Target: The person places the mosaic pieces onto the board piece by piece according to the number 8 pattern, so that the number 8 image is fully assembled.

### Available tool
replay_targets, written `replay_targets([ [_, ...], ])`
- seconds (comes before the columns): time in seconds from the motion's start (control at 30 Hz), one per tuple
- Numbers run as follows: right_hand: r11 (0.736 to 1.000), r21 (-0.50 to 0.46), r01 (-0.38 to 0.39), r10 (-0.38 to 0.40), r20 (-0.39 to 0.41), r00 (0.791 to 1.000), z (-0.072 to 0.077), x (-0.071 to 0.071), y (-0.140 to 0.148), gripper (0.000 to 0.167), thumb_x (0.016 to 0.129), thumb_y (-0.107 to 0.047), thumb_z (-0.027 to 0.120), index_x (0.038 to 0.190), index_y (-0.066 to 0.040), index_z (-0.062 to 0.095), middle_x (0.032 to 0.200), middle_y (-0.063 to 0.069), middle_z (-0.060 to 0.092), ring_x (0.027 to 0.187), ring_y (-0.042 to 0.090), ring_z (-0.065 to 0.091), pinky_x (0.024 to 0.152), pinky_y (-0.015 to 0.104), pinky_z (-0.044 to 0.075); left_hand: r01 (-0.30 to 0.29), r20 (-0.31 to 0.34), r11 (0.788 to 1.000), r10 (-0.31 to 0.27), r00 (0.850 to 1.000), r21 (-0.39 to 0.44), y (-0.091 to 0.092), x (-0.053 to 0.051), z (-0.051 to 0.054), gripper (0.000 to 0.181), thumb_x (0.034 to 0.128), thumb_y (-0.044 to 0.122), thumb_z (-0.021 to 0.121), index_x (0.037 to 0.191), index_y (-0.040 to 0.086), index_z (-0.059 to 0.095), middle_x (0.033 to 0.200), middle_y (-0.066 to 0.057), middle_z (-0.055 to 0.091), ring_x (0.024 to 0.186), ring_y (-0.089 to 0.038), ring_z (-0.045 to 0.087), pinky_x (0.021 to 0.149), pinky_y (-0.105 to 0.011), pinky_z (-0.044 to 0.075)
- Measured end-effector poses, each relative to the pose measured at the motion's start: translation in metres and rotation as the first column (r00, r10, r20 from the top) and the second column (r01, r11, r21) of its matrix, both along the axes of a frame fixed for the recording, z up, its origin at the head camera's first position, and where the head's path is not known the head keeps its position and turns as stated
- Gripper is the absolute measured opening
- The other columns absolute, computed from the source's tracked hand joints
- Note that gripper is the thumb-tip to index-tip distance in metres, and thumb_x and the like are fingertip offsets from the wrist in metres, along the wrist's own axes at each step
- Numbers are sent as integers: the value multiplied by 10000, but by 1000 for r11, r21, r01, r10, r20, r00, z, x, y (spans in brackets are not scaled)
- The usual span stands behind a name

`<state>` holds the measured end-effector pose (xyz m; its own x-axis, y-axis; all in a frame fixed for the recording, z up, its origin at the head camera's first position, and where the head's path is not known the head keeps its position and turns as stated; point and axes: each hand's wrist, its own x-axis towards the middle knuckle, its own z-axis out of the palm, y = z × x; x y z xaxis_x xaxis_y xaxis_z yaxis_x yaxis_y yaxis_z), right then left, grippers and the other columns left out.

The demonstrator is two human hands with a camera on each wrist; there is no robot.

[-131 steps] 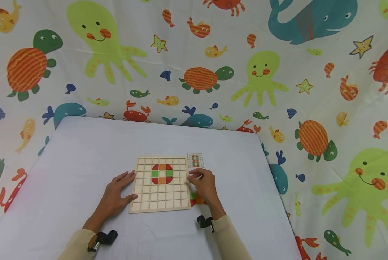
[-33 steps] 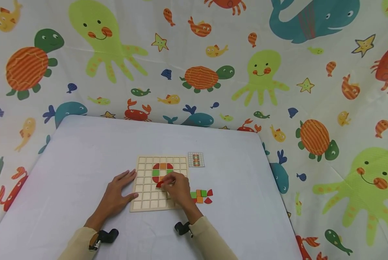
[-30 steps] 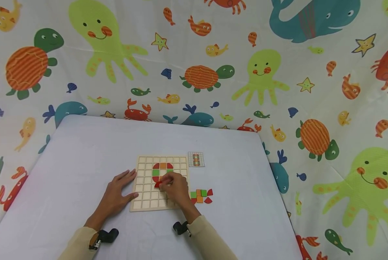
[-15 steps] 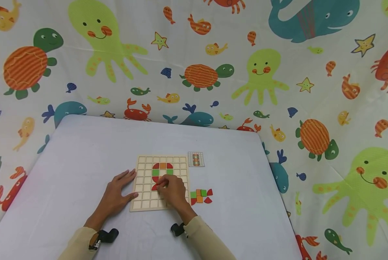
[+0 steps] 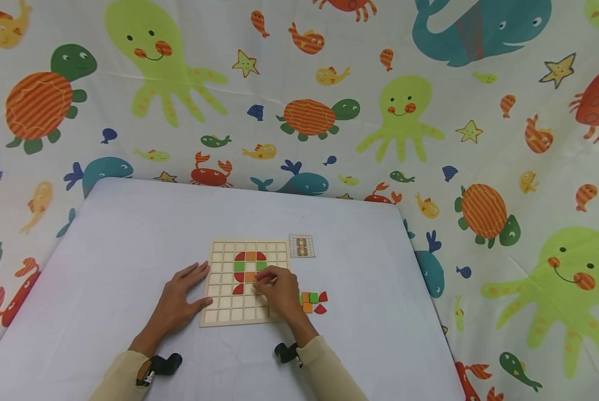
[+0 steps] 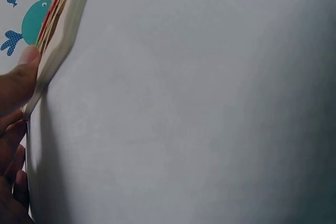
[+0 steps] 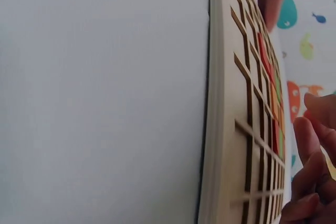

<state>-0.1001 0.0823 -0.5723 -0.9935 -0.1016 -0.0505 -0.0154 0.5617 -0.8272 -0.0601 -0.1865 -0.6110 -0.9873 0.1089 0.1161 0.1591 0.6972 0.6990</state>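
A wooden grid board [image 5: 224,319] lies on the table. Red, orange and green tiles [image 5: 239,267] sit in its upper middle cells, partly behind my right hand. One red quarter-round tile [image 5: 238,289] lies in a cell just below them. My left hand [image 5: 178,295] rests against the board's left edge, fingers extended and thumb apart; the left wrist view shows its thumb [image 6: 23,80] at the rim. Over the board's middle hovers my right hand [image 5: 279,288], fingers loosely bent. In the right wrist view, no tile shows clearly between its fingers [image 7: 310,142].
Loose red, green and orange tiles [image 5: 307,307] lie on the white tablecloth [image 5: 379,312] right of the board, partly behind the right hand. A small pattern card [image 5: 301,245] lies by the board's upper right corner. A curtain printed with sea animals [image 5: 309,120] hangs behind.
My right hand brought a red quarter-round tile from the right side to the board, set it below the other tiles, and has drawn back right. The left hand stays put.
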Motion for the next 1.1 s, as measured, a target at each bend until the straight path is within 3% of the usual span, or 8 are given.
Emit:
replay_targets([
  [0.3, 997, -28, 70, -70, -2, 998, 4, 0, 42, 71, 899, -201, 851, 964, -203, 821, 812, -39, 734, 695, 90, 574, 602, 243, 483, -6, 17, 1000, 7, 1000, -12, -1, 0, 1, 857, 838, 222, 901, 1575, 56, 497, 1636, -214, 483, 1515, -509, 359, 1135, -772, 297],
  [0.77, 983, 28, 183, -184, 52, 982, 2, 12, 98, 100, 909, -152, 820, 984, -219, 811, 877, -34, 762, 739, 157, 578, 615, 253, 482, -3, 16, 1000, 3, 1000, -11, 0, 0, 5, 863, 839, 221, 897, 1581, 57, 489, 1629, -224, 487, 1511, -511, 358, 1134, -778, 294],
  [0.87, 983, 47, 178, -181, 68, 981, -1, 15, 105, 121, 903, -152, 837, 1004, -214, 810, 935, -26, 775, 792, 162, 577, 637, 256, 496, -1, 12, 1000, 1, 1000, -5, 1, 1, 4, 864, 836, 221, 901, 1579, 58, 492, 1627, -221, 491, 1509, -513, 362, 1132, -777, 296],
  [1.1, 988, 101, 112, -123, 102, 987, -6, 19, 121, 198, 852, -156, 901, 1034, -182, 827, 960, -1, 767, 737, 152, 546, 585, 240, 468, 1, 15, 1000, -1, 1000, 0, 1, 1, 0, 861, 833, 194, 906, 1577, 56, 496, 1632, -211, 490, 1516, -508, 359, 1133, -772, 297],
])
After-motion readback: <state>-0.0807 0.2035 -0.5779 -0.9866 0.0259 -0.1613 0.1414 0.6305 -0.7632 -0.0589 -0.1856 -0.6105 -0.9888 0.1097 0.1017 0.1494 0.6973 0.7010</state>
